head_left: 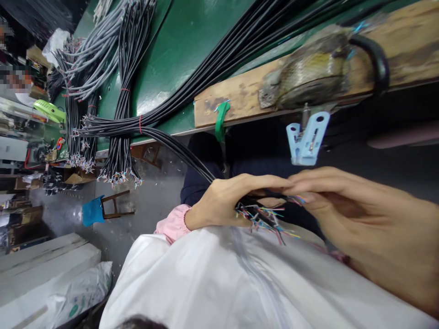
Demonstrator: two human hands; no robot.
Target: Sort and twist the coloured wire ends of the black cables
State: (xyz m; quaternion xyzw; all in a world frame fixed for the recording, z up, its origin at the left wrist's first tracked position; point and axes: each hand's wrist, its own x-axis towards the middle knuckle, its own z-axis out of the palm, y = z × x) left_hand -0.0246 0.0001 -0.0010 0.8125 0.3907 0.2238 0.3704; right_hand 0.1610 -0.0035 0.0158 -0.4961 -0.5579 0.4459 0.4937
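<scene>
My left hand [226, 201] is closed around a bundle of black cables [185, 148] near their stripped ends, where thin coloured wires [265, 217] fan out. My right hand [360, 219] comes in from the right, and its fingertips pinch some of those coloured wires right at my left hand's fingertips. The bundle runs up and left onto the green table [185, 41]. A white bag or cloth [219, 278] lies under both hands.
More black and grey cable bundles [99, 91] hang off the green table's edge at left. A worn wooden board [247, 93] carries a blue plastic clip [307, 137] and a green clip [220, 119]. A stool [115, 205] and white sacks [51, 269] stand on the floor.
</scene>
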